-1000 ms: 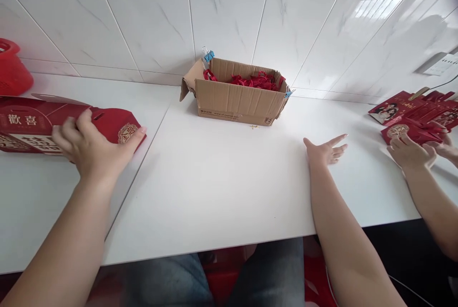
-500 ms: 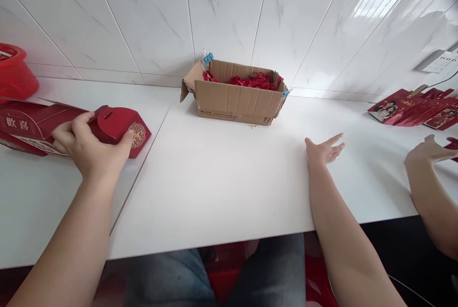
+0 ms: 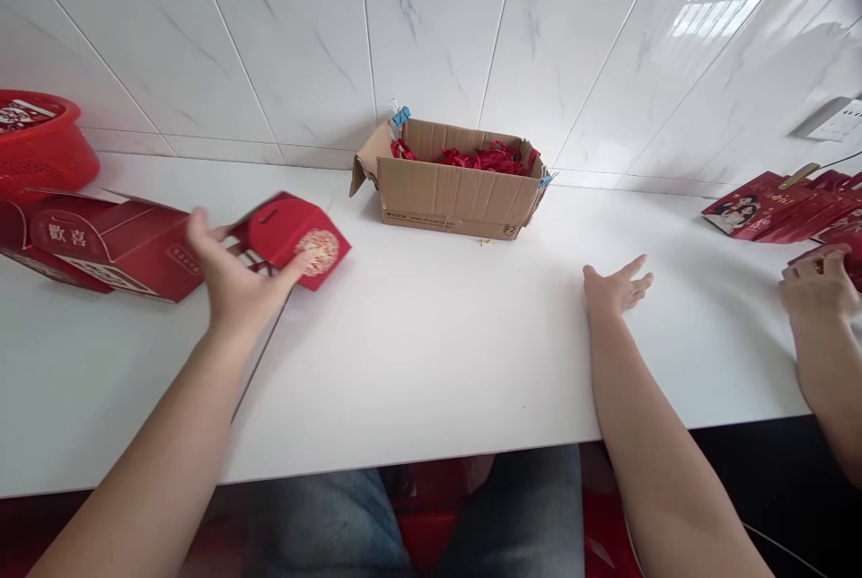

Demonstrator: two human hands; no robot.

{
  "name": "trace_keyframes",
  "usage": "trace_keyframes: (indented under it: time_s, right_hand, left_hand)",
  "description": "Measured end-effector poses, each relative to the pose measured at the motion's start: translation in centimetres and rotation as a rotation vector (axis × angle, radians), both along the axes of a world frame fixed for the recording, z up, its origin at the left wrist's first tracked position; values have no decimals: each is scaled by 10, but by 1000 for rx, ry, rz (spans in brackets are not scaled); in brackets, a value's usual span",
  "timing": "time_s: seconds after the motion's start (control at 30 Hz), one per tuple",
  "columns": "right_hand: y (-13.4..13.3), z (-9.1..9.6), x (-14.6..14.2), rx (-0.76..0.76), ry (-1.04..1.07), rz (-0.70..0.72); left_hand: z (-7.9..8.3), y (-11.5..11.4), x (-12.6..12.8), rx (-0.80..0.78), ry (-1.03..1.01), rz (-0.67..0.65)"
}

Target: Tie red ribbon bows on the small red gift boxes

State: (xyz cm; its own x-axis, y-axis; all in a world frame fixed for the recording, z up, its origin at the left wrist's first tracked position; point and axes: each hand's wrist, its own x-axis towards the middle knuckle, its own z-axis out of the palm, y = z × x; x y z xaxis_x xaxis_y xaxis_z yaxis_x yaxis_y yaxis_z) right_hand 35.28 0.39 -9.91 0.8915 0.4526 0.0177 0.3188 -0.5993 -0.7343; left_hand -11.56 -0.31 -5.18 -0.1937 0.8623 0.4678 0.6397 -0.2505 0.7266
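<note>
Left hand [image 3: 233, 286] grips a flat red gift box [image 3: 306, 241], not yet assembled, at the surface's [image 3: 437, 354] left beside the stack [image 3: 101, 241] of others; right hand [image 3: 616, 286] lies open, empty, palm down.

Your left hand [image 3: 235, 286] has slid flat red cardboard gift box [image 3: 291, 237] rightward, off stack of red boxes [image 3: 101, 241]; fingers now spread. Co-worker's hand [image 3: 818, 291] shifted further right.
</note>
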Motion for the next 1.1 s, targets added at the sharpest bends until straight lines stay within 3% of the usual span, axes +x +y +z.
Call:
trace_keyframes:
  time_s: [0.13,0.27,0.37,0.5,0.7,0.77,0.87,0.93,1.03,1.1]
  right_hand:
    - [-2,2,-2,15,0,14]
    - [-3,3,-3,19,-6,19]
    - [-1,2,-6,41,-11,39]
    - [6,-2,-26,73,-59,111]
    - [20,-3,-80,278,-375,414]
    - [27,9,-95,374,-508,514]
    - [47,43,-107,448,-649,659]
    - [67,71,-110,387,-672,739]
    - [101,106,-109,258,-660,745]
    - [123,121,-108,45,-663,795]
  left_hand:
    - [-21,1,32,59,-7,-333]
    - [-37,3,53,-269,306,-472]
    - [-37,3,58,-438,525,-472]
    - [-36,4,61,-436,588,-395]
    - [-40,29,78,-471,776,-244]
    - [-39,41,84,-501,795,-200]
    - [-38,54,90,-527,791,-166]
    - [-38,58,91,-530,788,-157]
    - [-39,58,91,-534,775,-158]
    - [-39,56,89,-541,761,-168]
